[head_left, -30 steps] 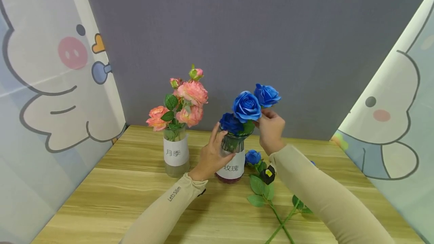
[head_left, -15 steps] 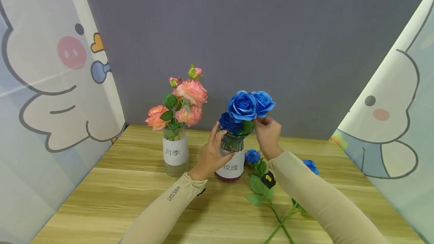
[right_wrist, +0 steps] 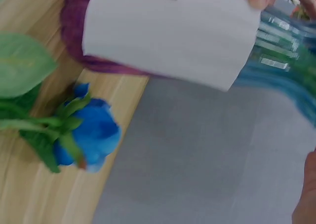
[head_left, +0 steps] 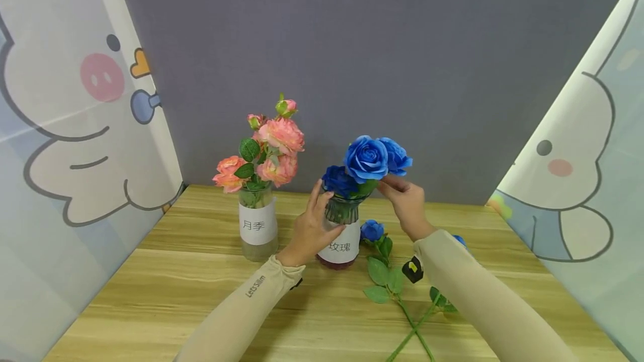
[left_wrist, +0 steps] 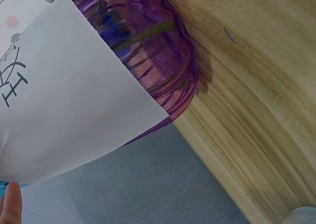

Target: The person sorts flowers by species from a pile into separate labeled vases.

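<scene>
In the head view, a flared glass vase (head_left: 342,212) with a purple base carries a white label (head_left: 340,246). My left hand (head_left: 312,230) holds its left side, thumb on the label and fingers spread along the neck. Blue roses fill its mouth: a darker rose (head_left: 340,180) low at the left, a large rose (head_left: 366,158) in front, and another rose (head_left: 397,156) behind to the right. My right hand (head_left: 407,203) pinches just under the rightmost blooms, at the vase's right rim; the stem there is hidden. The left wrist view shows the purple base (left_wrist: 163,61) close up.
A glass vase of pink flowers (head_left: 279,138), with its own label (head_left: 257,225), stands left of my left hand. A blue rose (head_left: 372,230) lies right of the middle vase, its stem crossing another green stem (head_left: 402,345). A grey panel (head_left: 322,60) closes the back.
The rightmost rose has come down beside the large one, with my right hand lowering along with it. Over the last half second that hand and the roses shift slightly right. My left hand stays put.
</scene>
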`<state>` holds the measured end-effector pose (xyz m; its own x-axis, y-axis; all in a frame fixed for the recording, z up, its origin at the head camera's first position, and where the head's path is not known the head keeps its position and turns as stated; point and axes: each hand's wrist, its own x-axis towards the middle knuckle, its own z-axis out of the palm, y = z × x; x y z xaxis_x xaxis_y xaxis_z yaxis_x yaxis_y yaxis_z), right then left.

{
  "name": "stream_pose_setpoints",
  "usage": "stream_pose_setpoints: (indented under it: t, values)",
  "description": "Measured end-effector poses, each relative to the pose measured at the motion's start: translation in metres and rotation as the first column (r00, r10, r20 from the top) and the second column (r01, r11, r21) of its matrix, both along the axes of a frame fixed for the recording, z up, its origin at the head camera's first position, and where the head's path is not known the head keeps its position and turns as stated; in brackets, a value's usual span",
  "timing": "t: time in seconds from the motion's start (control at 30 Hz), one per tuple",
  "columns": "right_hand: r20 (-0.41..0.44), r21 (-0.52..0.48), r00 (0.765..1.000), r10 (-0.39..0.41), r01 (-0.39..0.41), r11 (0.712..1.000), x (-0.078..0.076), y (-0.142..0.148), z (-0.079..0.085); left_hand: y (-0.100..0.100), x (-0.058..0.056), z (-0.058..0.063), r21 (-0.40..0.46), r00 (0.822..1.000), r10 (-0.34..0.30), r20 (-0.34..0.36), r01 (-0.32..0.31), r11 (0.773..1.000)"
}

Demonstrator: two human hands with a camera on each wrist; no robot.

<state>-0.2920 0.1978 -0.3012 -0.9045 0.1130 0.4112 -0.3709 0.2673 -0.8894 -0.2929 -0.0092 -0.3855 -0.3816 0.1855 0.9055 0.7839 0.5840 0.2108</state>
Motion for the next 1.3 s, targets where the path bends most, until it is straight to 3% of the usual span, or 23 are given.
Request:
stream_pose_setpoints:
  t: [0.17,0.3,0.43,0.53,0.73,0.83,0.9,1.17,1.3]
  values:
    - [0.138,-0.083,0.990,0.027,-0.016,0.996,0.002,0.013,-0.011,-0.001,0.000,0.001,-0.013,1.000,0.010,-0.013,-0.010,1.000]
    - [0.286,-0.114,0.956,0.057,-0.025,0.993,0.002,0.019,-0.022,-0.002,-0.001,0.002,-0.016,0.999,0.020,-0.031,-0.020,1.000]
    - [0.409,-0.150,0.903,0.133,-0.078,0.986,-0.003,0.022,-0.037,-0.002,-0.001,0.002,-0.014,0.999,0.019,-0.030,-0.019,1.000]
    - [0.475,-0.124,0.862,0.180,-0.136,0.983,-0.007,0.025,-0.049,-0.002,-0.001,0.001,-0.019,0.999,0.018,-0.030,-0.019,1.000]
    - [0.629,-0.028,0.757,0.179,-0.208,0.978,-0.018,0.031,-0.065,-0.002,-0.001,0.001,-0.023,0.999,0.024,-0.042,-0.025,0.999]
    - [0.677,0.003,0.721,0.151,-0.209,0.978,-0.024,0.032,-0.071,-0.001,0.000,0.002,-0.021,0.999,0.024,-0.035,-0.025,0.999]
    - [0.686,0.027,0.717,0.125,-0.197,0.980,-0.028,0.034,-0.075,-0.001,0.000,0.002,-0.023,0.999,0.024,-0.026,-0.024,0.999]
    - [0.671,0.192,0.742,-0.008,-0.163,0.968,-0.035,0.035,-0.084,-0.001,0.001,0.002,-0.015,1.000,0.009,-0.002,-0.009,1.000]
    - [0.675,0.246,0.737,-0.045,-0.166,0.955,-0.035,0.033,-0.084,0.000,0.001,0.001,-0.012,1.000,0.010,-0.002,-0.010,1.000]
